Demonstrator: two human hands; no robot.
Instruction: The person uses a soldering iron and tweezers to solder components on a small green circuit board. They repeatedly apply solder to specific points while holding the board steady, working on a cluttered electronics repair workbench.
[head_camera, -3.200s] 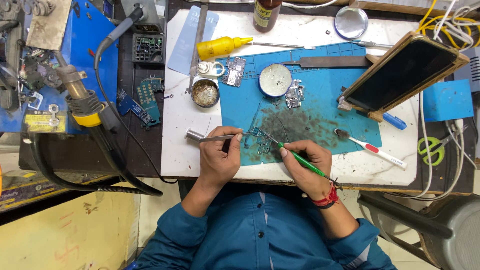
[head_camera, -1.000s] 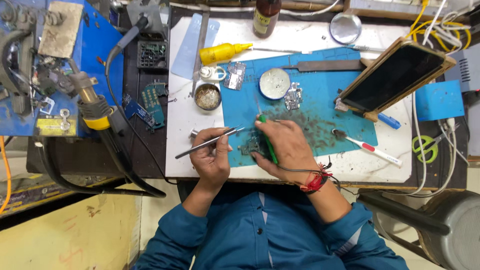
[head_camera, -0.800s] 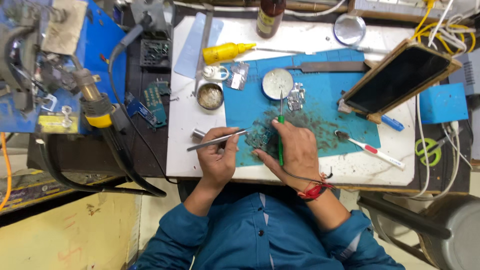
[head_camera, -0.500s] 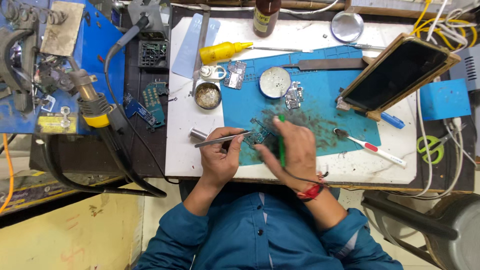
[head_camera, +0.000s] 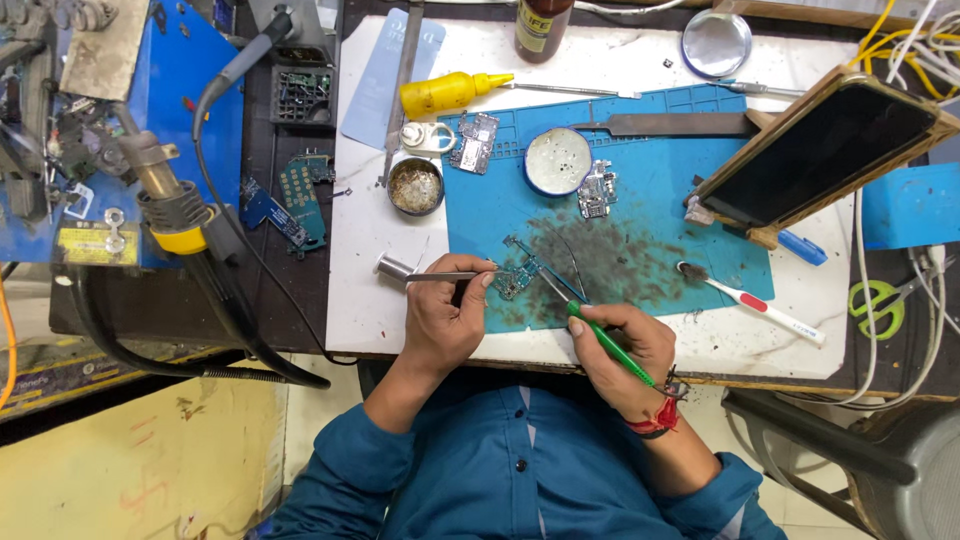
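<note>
Left hand (head_camera: 450, 320) grips tweezers (head_camera: 450, 275), right hand (head_camera: 625, 350) a green-handled tool (head_camera: 605, 342); toothbrush (head_camera: 752, 302) lies nearby.

White worktop (head_camera: 380, 300) over yellow floor (head_camera: 150, 460)

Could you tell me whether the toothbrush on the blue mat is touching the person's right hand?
Apart. The head view shows the toothbrush lying to the side of the right hand, with bare mat between them.
</note>
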